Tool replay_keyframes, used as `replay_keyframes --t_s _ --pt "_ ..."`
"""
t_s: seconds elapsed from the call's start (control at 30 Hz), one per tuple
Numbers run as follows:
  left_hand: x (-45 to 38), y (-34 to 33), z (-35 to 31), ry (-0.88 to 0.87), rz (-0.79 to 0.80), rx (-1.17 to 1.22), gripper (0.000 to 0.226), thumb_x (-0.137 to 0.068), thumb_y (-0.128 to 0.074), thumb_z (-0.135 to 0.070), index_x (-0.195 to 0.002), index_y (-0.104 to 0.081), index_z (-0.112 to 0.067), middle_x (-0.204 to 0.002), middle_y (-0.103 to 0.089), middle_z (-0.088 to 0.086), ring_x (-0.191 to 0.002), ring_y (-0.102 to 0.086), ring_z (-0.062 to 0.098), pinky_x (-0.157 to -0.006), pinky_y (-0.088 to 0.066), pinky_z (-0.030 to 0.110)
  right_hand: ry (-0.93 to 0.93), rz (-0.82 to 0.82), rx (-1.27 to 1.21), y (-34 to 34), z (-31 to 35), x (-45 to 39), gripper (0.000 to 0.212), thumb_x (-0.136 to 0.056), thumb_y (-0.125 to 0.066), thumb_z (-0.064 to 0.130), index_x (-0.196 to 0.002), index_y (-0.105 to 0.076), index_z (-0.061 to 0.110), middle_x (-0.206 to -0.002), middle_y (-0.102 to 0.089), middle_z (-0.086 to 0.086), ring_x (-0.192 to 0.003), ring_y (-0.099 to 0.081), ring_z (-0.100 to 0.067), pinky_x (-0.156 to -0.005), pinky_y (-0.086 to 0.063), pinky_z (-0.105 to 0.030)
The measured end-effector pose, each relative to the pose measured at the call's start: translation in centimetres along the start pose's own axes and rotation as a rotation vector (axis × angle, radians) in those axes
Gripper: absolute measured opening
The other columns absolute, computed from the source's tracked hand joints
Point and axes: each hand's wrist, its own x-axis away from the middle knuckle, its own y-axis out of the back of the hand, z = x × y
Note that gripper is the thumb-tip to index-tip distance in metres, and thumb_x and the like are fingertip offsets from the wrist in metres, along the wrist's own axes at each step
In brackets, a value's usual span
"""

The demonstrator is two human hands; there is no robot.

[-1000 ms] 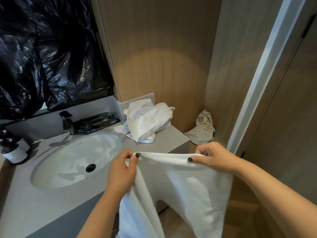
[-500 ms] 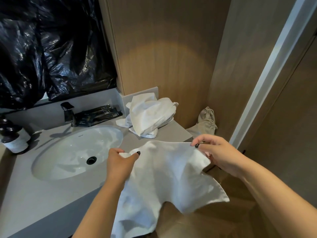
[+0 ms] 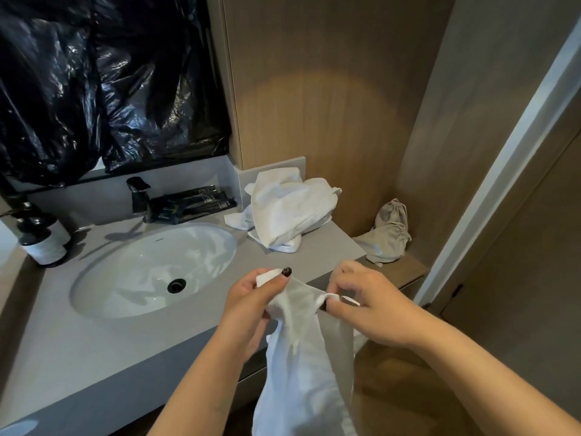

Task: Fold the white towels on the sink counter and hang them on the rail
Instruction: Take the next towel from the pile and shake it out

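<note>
A: The two top corners are brought together now; the gap seen between them half a second ago is almost closed, just off the counter (image 3: 103, 335) edge at five o'clock from the sink (image 3: 151, 272).

B: So the towel (image 3: 301, 357) is being doubled lengthwise. A corner is pinched by the left hand (image 3: 251, 306), the other by the right hand (image 3: 371, 306), and the cloth hangs between the forearms.

A: Only a first fold is judged under way. A heap of towels (image 3: 289, 212) is left crumpled on the counter at one o'clock from the sink.

B: No rail can be seen from here.
</note>
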Motion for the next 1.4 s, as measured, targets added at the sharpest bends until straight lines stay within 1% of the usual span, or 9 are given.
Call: replay_keyframes --t_s 0.13,0.23,0.37,0.53,0.77,1.03,1.2,1.33,1.4 --pt "1.0 -0.2 -1.5 -0.098 0.117 0.028 0.026 -0.069 -0.084 -0.018 -0.094 -0.078 -0.012 -0.086 -0.074 0.012 -0.071 -0.069 0.016 -0.060 -0.055 0.023 -0.023 0.048 -0.182 -1.4 0.7 -0.3 0.023 -0.098 -0.049 0.038 -0.082 -0.053 0.023 -0.080 -0.057 0.004 -0.071 -0.050 -0.007 -0.064 -0.040 -0.030" --pt "1.9 -0.2 -2.3 -0.168 0.122 -0.043 0.036 -0.063 -0.085 -0.029 -0.096 -0.078 -0.015 -0.091 -0.075 0.011 -0.077 -0.070 0.017 -0.067 -0.055 0.024 -0.023 0.016 -0.237 -2.2 1.4 -0.8 0.013 -0.100 -0.048 0.039 -0.092 -0.055 0.030 -0.086 -0.062 0.007 -0.079 -0.057 -0.012 -0.067 -0.046 -0.033" --pt "2.9 -0.5 -2.9 -0.276 0.084 -0.169 0.021 -0.074 -0.079 -0.026 -0.094 -0.079 -0.021 -0.092 -0.076 0.006 -0.078 -0.069 0.010 -0.067 -0.053 0.020 0.027 -0.116 -0.318 -2.5 2.7 -1.5 0.008 -0.097 -0.057 0.037 -0.093 -0.061 0.031 -0.089 -0.066 0.011 -0.081 -0.061 -0.007 -0.065 -0.046 -0.022" --pt "4.0 -1.2 -3.3 -0.298 0.034 -0.168 0.016 -0.077 -0.073 -0.018 -0.090 -0.080 -0.023 -0.091 -0.077 0.005 -0.080 -0.072 0.013 -0.068 -0.056 0.020 0.037 -0.230 -0.399 -2.3 4.5 -2.0 0.025 -0.084 -0.055 0.054 -0.088 -0.063 0.030 -0.084 -0.067 0.012 -0.079 -0.062 -0.006 -0.065 -0.046 -0.014" --pt "4.9 -2.2 -3.0 -0.306 0.023 -0.134 0.020 -0.075 -0.071 -0.030 -0.093 -0.079 -0.026 -0.097 -0.077 0.006 -0.093 -0.073 0.023 -0.077 -0.058 0.025 0.019 -0.387 -0.396 -2.8 5.3 -1.1 0.014 -0.092 -0.065 0.028 -0.079 -0.064 0.024 -0.068 -0.061 0.014 -0.064 -0.056 -0.001 -0.055 -0.042 -0.011" --pt "5.1 -3.4 -2.6 -0.331 -0.042 -0.060 0.019 -0.091 -0.066 -0.005 -0.089 -0.075 -0.021 -0.088 -0.075 0.014 -0.078 -0.071 0.025 -0.071 -0.059 0.030 0.012 -0.548 -0.341 -3.8 5.3 -0.4 0.021 -0.089 -0.068 0.024 -0.071 -0.059 0.030 -0.061 -0.056 0.016 -0.055 -0.049 -0.002 -0.049 -0.035 -0.008" --pt "4.9 -3.7 -2.4 -0.361 -0.071 -0.033 0.014 -0.090 -0.066 -0.002 -0.093 -0.066 -0.015 -0.079 -0.073 0.006 -0.068 -0.064 0.017 -0.062 -0.052 0.027 0.008 -0.592 -0.309 -3.9 5.2 -0.3 0.023 -0.086 -0.069 0.025 -0.066 -0.059 0.029 -0.057 -0.053 0.015 -0.053 -0.045 -0.006 -0.049 -0.033 -0.011" --pt "4.6 -3.7 -2.2 -0.366 -0.071 -0.029 0.022 -0.092 -0.063 0.000 -0.105 -0.056 -0.016 -0.084 -0.076 0.008 -0.070 -0.066 0.020 -0.062 -0.052 0.029 -0.088 -0.640 -0.376 -3.8 5.0 -0.4 0.011 -0.081 -0.075 0.031 -0.083 -0.065 0.032 -0.072 -0.061 0.013 -0.063 -0.056 -0.010 -0.053 -0.043 -0.015" --pt "4.4 -3.5 -2.1 -0.385 -0.077 -0.047 0.024 -0.092 -0.062 0.002 -0.107 -0.054 -0.016 -0.087 -0.075 0.007 -0.073 -0.068 0.021 -0.065 -0.054 0.030 -0.120 -0.631 -0.365 -3.7 4.9 -0.6 0.025 -0.080 -0.075 0.035 -0.101 -0.062 0.039 -0.085 -0.058 0.016 -0.067 -0.057 -0.011 -0.055 -0.047 -0.017"
